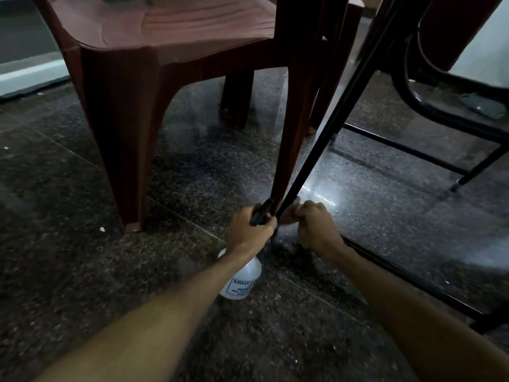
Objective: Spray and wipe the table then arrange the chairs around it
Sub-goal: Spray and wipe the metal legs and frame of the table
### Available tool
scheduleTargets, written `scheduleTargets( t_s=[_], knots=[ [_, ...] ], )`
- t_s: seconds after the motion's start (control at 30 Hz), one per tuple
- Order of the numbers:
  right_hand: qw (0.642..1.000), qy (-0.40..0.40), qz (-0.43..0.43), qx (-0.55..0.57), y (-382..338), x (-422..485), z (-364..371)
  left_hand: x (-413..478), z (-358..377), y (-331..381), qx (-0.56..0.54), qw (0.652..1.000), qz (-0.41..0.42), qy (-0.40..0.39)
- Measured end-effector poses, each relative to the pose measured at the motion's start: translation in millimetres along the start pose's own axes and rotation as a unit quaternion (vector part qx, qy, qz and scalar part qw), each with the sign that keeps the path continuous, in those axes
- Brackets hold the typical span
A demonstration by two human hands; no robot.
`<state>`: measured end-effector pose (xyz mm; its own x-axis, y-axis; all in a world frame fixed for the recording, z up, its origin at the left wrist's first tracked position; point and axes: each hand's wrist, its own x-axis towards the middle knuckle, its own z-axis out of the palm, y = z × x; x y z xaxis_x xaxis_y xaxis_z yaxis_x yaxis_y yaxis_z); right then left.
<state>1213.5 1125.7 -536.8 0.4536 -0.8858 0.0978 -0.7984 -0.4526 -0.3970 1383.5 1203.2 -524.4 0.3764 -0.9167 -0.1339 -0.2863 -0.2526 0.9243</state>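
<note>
My left hand (252, 230) grips the spray bottle (242, 279), body hanging floorward; my right hand (316, 230) is clenched, contents unclear, beside the table leg (316, 144) slanting up-right, nearer it.

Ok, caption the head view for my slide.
Left hand grips a spray bottle while the right hand works at a black table leg beside a brown chair.

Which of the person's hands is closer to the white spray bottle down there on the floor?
Left. The left hand grips the top of the white plastic spray bottle; the right hand is off to its right, clenched at the black metal table leg.
</note>
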Motion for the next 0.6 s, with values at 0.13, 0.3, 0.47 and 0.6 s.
scheduleTargets(
  t_s=[0.13,0.3,0.47,0.6],
  knots=[
    [0.993,0.115,0.011,-0.021,15.8,-15.7,-8.7,-0.1,0.6,-3.6,0.010,1.000,-0.017,-0.014],
    [0.976,0.207,-0.049,0.043,-19.4,-4.0,1.1,2.2,3.1,-6.9,0.030,0.999,-0.031,-0.010],
    [0.938,0.014,-0.235,-0.256,-15.2,4.2,40.9,1.7,-4.1,-1.4,0.026,1.000,-0.012,0.013],
    [0.938,0.075,-0.191,-0.277,-19.2,9.7,24.6,6.8,-7.0,2.8,0.018,1.000,0.018,0.014]
  ],
)
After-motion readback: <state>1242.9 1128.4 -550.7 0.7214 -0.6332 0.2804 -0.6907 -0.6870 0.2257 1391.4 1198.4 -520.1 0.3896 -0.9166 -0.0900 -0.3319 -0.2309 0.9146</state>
